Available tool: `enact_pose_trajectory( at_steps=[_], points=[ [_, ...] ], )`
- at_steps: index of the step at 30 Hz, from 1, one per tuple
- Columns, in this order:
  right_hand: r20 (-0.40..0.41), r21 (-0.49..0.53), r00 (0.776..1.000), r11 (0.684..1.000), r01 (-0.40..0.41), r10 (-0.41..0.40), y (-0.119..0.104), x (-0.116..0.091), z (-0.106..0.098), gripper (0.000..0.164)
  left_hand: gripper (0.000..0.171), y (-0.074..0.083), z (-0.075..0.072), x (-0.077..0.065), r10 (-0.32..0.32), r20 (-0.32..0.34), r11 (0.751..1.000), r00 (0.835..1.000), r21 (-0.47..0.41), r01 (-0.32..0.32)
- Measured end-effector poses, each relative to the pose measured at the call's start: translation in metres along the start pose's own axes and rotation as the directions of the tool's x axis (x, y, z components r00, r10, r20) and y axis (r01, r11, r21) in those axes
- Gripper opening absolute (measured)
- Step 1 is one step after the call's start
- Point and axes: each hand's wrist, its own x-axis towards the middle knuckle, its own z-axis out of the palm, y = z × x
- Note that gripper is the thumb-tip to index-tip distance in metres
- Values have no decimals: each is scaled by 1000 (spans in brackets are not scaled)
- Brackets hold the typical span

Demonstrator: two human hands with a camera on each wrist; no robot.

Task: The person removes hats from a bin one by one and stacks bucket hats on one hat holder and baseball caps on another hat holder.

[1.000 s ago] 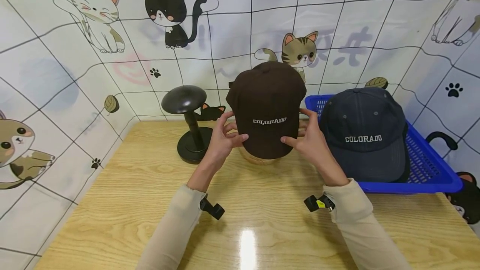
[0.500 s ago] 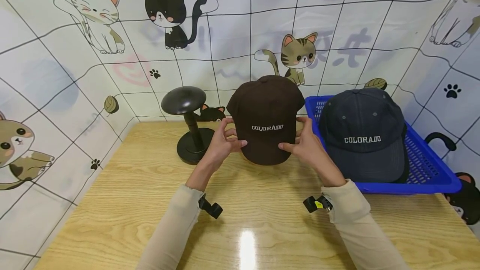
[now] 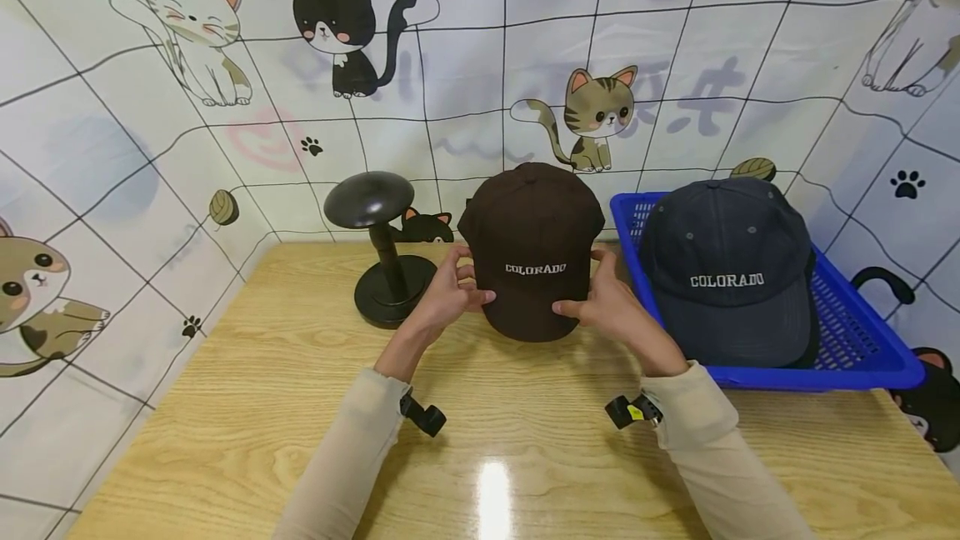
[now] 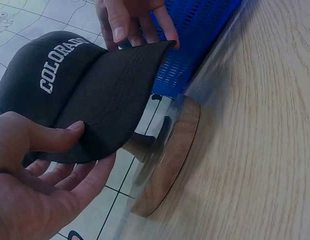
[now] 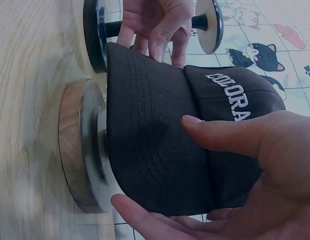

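Note:
A dark brown baseball cap lettered COLORADO faces me, its brim toward me. My left hand pinches the brim's left side, thumb on top and fingers beneath. On the right side my right hand pinches the brim the same way. Below the cap, a stand's round wooden base rests on the table in the left wrist view. Part of the stand's post shows under the brim; its top is hidden by the cap.
Left of the cap stands a black hat stand with a domed top and round base. A blue plastic basket at the right holds a navy COLORADO cap. The wood-grain table meets a cat-patterned wall covering behind.
The brown cap has come down over the stand, with both hands lowering along with it. The wooden base, visible below the brim earlier in the head view, is now hidden there.

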Motion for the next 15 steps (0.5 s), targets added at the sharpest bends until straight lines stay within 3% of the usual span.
enact_pose_trajectory(
  at_steps=[10,15],
  points=[
    [-29,-42,998,997,-60,59,-3,-3,8,102,62,1,-1,-2,-51,43,996,998,71,48],
    [-15,-42,999,998,-45,44,0,-1,13,102,60,2,-4,-2,-57,56,992,997,112,50]
  ],
)
